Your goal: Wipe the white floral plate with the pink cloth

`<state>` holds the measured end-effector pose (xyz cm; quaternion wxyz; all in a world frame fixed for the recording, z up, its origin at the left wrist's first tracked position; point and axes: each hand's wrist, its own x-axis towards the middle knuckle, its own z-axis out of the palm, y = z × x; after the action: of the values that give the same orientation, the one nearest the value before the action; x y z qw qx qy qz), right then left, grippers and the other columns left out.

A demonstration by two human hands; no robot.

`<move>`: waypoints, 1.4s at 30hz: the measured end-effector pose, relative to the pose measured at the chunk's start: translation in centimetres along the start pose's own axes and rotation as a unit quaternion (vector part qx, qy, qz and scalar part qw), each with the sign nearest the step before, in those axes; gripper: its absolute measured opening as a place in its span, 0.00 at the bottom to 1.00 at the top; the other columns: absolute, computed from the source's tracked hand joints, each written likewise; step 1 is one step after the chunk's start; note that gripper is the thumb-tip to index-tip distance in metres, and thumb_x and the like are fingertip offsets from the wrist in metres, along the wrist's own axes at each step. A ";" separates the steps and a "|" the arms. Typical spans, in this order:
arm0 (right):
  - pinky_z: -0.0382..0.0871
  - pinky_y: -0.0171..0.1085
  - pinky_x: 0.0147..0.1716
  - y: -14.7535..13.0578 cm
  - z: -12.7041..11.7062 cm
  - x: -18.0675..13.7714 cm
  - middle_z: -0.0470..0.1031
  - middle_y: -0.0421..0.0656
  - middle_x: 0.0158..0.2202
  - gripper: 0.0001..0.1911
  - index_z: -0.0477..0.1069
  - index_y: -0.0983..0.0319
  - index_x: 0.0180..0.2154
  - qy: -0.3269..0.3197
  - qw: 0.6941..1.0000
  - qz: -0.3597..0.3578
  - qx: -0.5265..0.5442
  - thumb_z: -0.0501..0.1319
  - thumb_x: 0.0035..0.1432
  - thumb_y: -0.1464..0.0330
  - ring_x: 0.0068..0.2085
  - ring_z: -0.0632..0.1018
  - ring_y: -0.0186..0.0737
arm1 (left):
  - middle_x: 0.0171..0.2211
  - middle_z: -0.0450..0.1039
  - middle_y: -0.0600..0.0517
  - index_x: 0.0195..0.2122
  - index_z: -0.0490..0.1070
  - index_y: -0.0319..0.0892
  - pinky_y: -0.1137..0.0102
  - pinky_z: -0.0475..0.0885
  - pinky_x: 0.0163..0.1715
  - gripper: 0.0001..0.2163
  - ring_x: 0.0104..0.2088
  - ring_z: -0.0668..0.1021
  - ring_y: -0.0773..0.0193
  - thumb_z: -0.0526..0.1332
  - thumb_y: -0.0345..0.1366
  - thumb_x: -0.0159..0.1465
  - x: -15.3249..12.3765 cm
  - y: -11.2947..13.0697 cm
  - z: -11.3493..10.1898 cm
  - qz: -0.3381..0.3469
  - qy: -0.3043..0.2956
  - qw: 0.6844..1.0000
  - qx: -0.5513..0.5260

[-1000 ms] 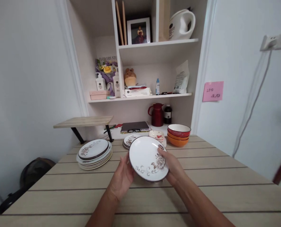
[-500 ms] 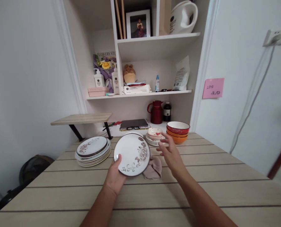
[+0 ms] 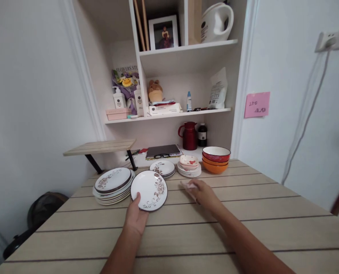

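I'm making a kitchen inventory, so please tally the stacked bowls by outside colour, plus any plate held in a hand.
Red bowl: 1
Orange bowls: 2
Plate held in the left hand: 1
Total: 4

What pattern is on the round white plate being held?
The plate has a brown floral pattern, clearest in the head view.

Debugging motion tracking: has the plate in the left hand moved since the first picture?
Yes: the held plate has moved left, closer to the large plate stack standing on the table.
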<state>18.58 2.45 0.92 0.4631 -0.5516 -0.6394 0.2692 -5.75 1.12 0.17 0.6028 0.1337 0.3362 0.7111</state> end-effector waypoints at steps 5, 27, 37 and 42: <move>0.57 0.31 0.18 -1.8 -1.5 0.2 0.64 0.36 0.24 0.18 0.65 0.60 0.44 0.091 0.980 -0.015 0.179 0.54 0.53 0.59 0.20 0.62 0.31 | 0.44 0.75 0.38 0.51 0.67 0.35 0.56 0.70 0.48 0.19 0.46 0.76 0.51 0.60 0.29 0.58 -1.0 -0.9 0.5 -0.055 -0.048 0.997 0.036; 0.57 0.34 0.30 -4.2 0.7 -2.7 0.71 0.44 0.41 0.15 0.70 0.57 0.41 -0.139 0.911 -0.090 -0.378 0.59 0.48 0.71 0.37 0.73 0.42 | 0.47 0.73 0.40 0.57 0.60 0.40 0.56 0.65 0.50 0.26 0.48 0.75 0.52 0.59 0.43 0.59 -3.2 -2.5 1.5 -0.143 -0.182 0.970 0.075; 0.59 0.35 0.41 -6.5 3.6 -2.9 0.67 0.42 0.46 0.19 0.69 0.53 0.46 -0.130 0.931 -0.212 -0.265 0.55 0.52 0.72 0.46 0.68 0.40 | 0.44 0.75 0.40 0.54 0.64 0.38 0.58 0.65 0.50 0.24 0.46 0.76 0.52 0.60 0.42 0.59 -3.3 -2.4 1.7 -0.169 -0.227 0.956 0.072; 0.57 0.33 0.32 -4.6 0.6 -2.8 0.69 0.42 0.42 0.18 0.70 0.55 0.41 -0.177 0.908 -0.142 -0.351 0.57 0.46 0.74 0.41 0.71 0.41 | 0.47 0.74 0.40 0.57 0.60 0.41 0.57 0.64 0.51 0.26 0.48 0.75 0.52 0.59 0.44 0.59 -3.4 -2.6 1.5 -0.179 -0.215 0.958 0.069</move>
<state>15.86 -1.29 3.81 0.1518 -0.5257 -0.8354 0.0518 -2.06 -1.50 0.40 0.7674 0.2620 0.2657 0.5214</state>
